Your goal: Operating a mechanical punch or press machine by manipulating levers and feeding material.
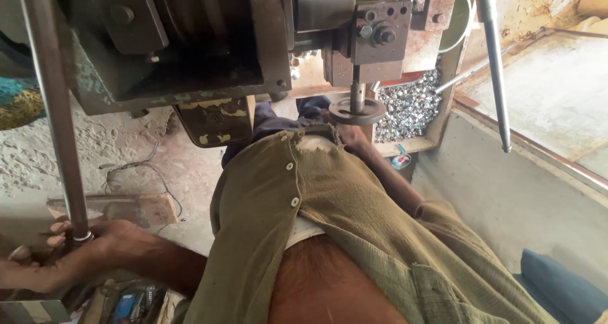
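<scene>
My left hand is at the lower left, its fingers wrapped around the bottom of a long steel rod that rises past the machine body. My right hand reaches forward under my olive shirt and grips the rim of a small round handwheel beneath the machine's rusty slide block. Most of that hand is hidden by the shirt and the wheel. Another bare hand or forearm lies at the far left edge, just beside my left hand.
A bin of several small shiny metal parts sits behind the handwheel. A long steel lever hangs down at the right. A wooden block and a loose cable lie on the dusty floor; a blue cushion is at the lower right.
</scene>
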